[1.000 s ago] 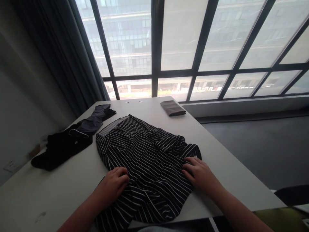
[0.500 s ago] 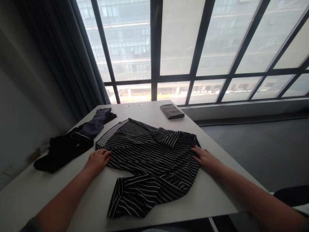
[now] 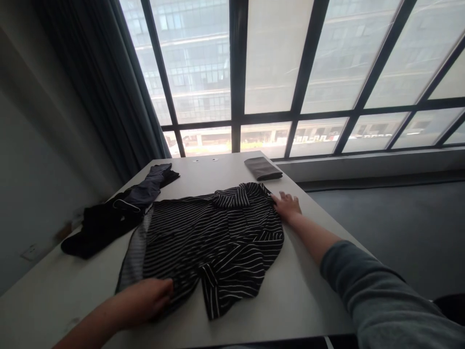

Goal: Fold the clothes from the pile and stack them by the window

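A black shirt (image 3: 214, 237) with thin white stripes lies spread on the white table, its collar end to the right and its hem to the left. One short sleeve (image 3: 232, 286) points toward me. My left hand (image 3: 147, 298) is closed on the near corner of the hem, slightly blurred, with its fingertips partly hidden. At the collar end, my right hand (image 3: 286, 206) touches the shirt's edge with its fingers apart. The pale inner side of the back panel (image 3: 136, 247) shows along the hem.
Dark clothes (image 3: 116, 213) lie in a loose heap along the table's left side. A folded grey cloth (image 3: 263, 168) rests near the far right corner of the table (image 3: 218, 169). Beyond stand large windows and a dark curtain (image 3: 105, 87).
The shirt has turned, its hem swinging toward me and its collar end away. My left hand has moved nearer with the hem corner; my right hand has moved farther off and slightly left.
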Demonstrator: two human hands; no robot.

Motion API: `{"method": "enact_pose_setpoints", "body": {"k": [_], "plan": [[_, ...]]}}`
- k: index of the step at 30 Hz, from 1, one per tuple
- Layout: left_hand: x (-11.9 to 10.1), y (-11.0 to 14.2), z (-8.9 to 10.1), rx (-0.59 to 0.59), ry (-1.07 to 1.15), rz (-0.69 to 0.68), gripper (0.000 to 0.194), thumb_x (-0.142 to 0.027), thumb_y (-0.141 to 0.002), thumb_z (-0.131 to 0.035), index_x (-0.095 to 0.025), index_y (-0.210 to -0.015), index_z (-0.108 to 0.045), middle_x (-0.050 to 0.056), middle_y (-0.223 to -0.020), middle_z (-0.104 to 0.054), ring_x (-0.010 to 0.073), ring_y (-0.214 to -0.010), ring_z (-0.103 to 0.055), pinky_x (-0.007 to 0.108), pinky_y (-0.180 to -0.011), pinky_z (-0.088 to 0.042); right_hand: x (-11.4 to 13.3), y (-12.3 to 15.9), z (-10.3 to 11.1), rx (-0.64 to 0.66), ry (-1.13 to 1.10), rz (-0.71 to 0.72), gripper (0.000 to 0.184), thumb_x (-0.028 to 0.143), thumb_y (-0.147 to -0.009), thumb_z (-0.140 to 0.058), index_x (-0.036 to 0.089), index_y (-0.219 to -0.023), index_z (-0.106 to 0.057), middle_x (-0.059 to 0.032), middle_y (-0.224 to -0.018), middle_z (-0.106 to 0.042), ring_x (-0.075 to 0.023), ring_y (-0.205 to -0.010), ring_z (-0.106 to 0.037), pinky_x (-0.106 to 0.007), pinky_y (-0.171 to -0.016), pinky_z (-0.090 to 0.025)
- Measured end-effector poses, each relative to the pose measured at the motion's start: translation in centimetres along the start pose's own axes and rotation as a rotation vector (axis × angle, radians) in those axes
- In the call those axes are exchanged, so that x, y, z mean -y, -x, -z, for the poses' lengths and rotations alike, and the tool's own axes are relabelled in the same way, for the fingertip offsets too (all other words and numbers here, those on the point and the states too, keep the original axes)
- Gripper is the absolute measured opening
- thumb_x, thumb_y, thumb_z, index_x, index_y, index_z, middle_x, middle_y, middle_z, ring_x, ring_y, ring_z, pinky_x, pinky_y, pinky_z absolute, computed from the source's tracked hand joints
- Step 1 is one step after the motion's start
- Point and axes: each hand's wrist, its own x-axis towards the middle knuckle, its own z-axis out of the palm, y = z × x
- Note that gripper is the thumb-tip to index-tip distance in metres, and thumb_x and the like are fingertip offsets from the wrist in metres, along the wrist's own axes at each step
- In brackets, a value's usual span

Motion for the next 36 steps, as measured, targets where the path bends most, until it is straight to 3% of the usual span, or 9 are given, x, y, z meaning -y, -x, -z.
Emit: {"method": "enact_pose_setpoints", "body": {"k": [2,4,10,15,19,24,26,29,36], "plan": [[-2.6,1.7,0.7,0.197,0.166,-0.16,0.024,-0.029,-0.091,-0.054,-0.029,-0.104,-0.073,0.0,-0.102,-0.078,0.0206,-0.089,-0.072,0.031,-0.077,-0.051,1.7,-0.9,0.9,0.002,0.002,-0.087,0.052,0.035,-0.106,-0.036,0.028,-0.156,-0.05,-0.0193,-0.16,-0.039,-0.0386,-0.14,-0.041,-0.065,-0.114,-0.028],[-4.2,2.3,1.9,0.237,0.261,-0.207,0.026,-0.031,-0.093,-0.053,-0.03,-0.109,-0.074,-0.002,-0.101,-0.078,0.0186,-0.084,-0.071,0.028,-0.074,-0.051,3.3,-1.7,1.6,0.057,-0.042,-0.155,0.05,0.03,-0.105,-0.034,0.022,-0.151,-0.054,-0.0225,-0.152,-0.046,-0.0389,-0.136,-0.045,-0.062,-0.11,-0.034],[-4.1,-3.8,4.3,-0.333,0.025,-0.069,0.026,-0.034,-0.098,-0.051,-0.026,-0.107,-0.074,0.004,-0.11,-0.076,0.0241,-0.105,-0.069,0.033,-0.088,-0.05,5.1,-2.5,2.6,0.238,-0.147,-0.135,0.056,0.038,-0.095,-0.055,0.027,-0.15,-0.058,-0.0197,-0.136,-0.058,-0.0353,-0.121,-0.061,-0.049,-0.103,-0.047],[-6.9,-12.2,6.2,-0.523,-0.193,-0.21,0.025,-0.033,-0.1,-0.052,-0.024,-0.107,-0.075,0.006,-0.109,-0.076,0.0254,-0.108,-0.067,0.037,-0.098,-0.05,5.9,-1.1,3.4,0.215,-0.174,-0.102,0.068,0.048,-0.103,-0.046,0.023,-0.165,-0.037,-0.0221,-0.163,-0.037,-0.0379,-0.147,-0.043,-0.048,-0.118,-0.036],[-10.2,-18.3,8.7,-0.589,-0.258,-0.209,0.036,-0.039,-0.101,-0.053,-0.023,-0.128,-0.07,0.01,-0.126,-0.071,0.0282,-0.121,-0.062,0.041,-0.107,-0.047,8.1,4.0,4.1,0.175,-0.14,-0.052,0.075,0.055,-0.105,-0.043,0.019,-0.169,-0.027,-0.0224,-0.174,-0.013,-0.0414,-0.16,-0.017,-0.057,-0.126,-0.021],[-12.3,-25.0,10.0,-0.587,-0.246,-0.155,0.069,-0.05,-0.096,-0.061,-0.029,-0.159,-0.043,0.013,-0.16,-0.048,0.0347,-0.146,-0.044,0.052,-0.118,-0.038,10.2,15.0,3.6,0.359,-0.231,0.255,0.073,0.066,-0.103,-0.041,0.03,-0.167,-0.034,-0.0122,-0.175,-0.015,-0.042,-0.161,-0.014,-0.066,-0.126,-0.014],[-12.6,-27.1,10.2,-0.568,-0.239,-0.129,0.07,-0.05,-0.093,-0.064,-0.028,-0.157,-0.046,0.015,-0.158,-0.05,0.0365,-0.147,-0.043,0.055,-0.118,-0.036,9.9,18.2,3.4,0.346,-0.262,0.302,0.07,0.066,-0.103,-0.042,0.036,-0.166,-0.034,-0.0073,-0.176,-0.01,-0.0403,-0.162,-0.009,-0.067,-0.127,-0.01],[-12.5,-29.2,10.8,-0.549,-0.212,-0.085,0.043,-0.04,-0.096,-0.059,-0.025,-0.136,-0.064,0.014,-0.143,-0.063,0.0341,-0.137,-0.054,0.053,-0.116,-0.038,7.9,19.8,3.2,0.312,-0.299,0.335,0.066,0.064,-0.105,-0.04,0.041,-0.166,-0.031,-0.0015,-0.176,-0.01,-0.0355,-0.163,-0.007,-0.064,-0.129,-0.006],[-7.4,-27.7,16.5,-0.691,-0.009,0.104,0.041,-0.031,-0.103,-0.033,-0.016,-0.124,-0.064,0.018,-0.117,-0.074,0.0291,-0.106,-0.07,0.037,-0.091,-0.051,-1.6,14.9,3.5,0.343,-0.34,0.385,0.066,0.063,-0.102,-0.049,0.038,-0.163,-0.039,-0.0016,-0.174,-0.019,-0.0321,-0.162,-0.017,-0.057,-0.132,-0.008]]}}
